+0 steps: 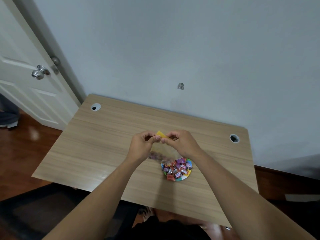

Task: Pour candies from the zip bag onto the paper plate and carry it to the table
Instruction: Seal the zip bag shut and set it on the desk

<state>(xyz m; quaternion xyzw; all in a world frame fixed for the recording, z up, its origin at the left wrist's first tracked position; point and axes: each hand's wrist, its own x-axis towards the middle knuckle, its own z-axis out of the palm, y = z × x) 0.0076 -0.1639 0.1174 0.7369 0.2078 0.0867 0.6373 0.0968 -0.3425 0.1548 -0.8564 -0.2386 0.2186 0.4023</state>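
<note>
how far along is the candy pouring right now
Mostly poured: wrapped candies heap on the paper plate. In hand: left hand and right hand hold the zip bag by its yellow end, a few blurred candies remaining. Left: emptying it and carrying the plate.

A room in a home is suggested by a white panelled door (26, 70) at far left, polished wooden floor (22, 153), and a wood-grain worktop (107, 135).

Both arms stretched forward, hands nearly touching. Left hand (141, 147) and right hand (181, 143) have fingers curled, pinching tight.
</note>
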